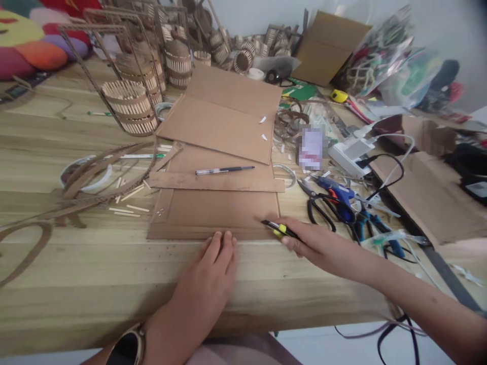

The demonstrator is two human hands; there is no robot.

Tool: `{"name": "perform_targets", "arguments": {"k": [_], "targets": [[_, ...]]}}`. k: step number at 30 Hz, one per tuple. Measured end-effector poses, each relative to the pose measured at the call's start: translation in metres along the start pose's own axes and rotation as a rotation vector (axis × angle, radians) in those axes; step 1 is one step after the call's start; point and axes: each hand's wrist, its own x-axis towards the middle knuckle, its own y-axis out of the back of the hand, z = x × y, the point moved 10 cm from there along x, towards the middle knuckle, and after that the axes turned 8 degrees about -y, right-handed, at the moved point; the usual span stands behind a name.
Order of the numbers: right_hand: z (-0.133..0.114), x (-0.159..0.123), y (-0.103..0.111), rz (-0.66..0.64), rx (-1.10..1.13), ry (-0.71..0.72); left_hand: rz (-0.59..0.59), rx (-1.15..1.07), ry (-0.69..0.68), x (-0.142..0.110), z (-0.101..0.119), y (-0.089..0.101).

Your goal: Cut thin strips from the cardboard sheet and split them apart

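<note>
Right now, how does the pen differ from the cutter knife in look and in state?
The pen lies on the cardboard, while the cutter knife is held in the right hand. The pen is part clear, part dark; the cutter knife is black with bright yellow. Both are long, narrow shapes.

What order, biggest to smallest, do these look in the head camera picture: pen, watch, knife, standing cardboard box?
1. Standing cardboard box
2. Watch
3. Pen and knife: unsure, because the right hand hides some knife.
</note>
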Motion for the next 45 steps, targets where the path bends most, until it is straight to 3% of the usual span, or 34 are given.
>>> {"name": "perform_targets", "arguments": {"k": [5,9,15,28,36,45], "targets": [[-0.014,0.019,-0.004,-0.016,-0.573,-0.021,0.003,0.002,0.021,-0.001,-0.003,0.006],[-0.032,0.026,-0.012,-0.044,-0.720,0.089,-0.027,-0.015,0.038,0.004,-0.003,0.007],[-0.034,0.031,-0.014,-0.041,-0.775,0.137,-0.106,-0.053,0.040,0.010,-0.003,-0.003],[-0.037,0.032,-0.015,-0.034,-0.807,0.182,-0.112,-0.019,-0.010,0.014,-0.006,-0.002],[-0.050,0.034,-0.014,-0.151,-0.883,0.136,-0.084,-0.051,-0.019,0.014,-0.009,0.004],[-0.070,0.047,-0.011,-0.160,-0.787,0.208,-0.117,-0.071,-0.088,0.011,-0.007,-0.009]]}}
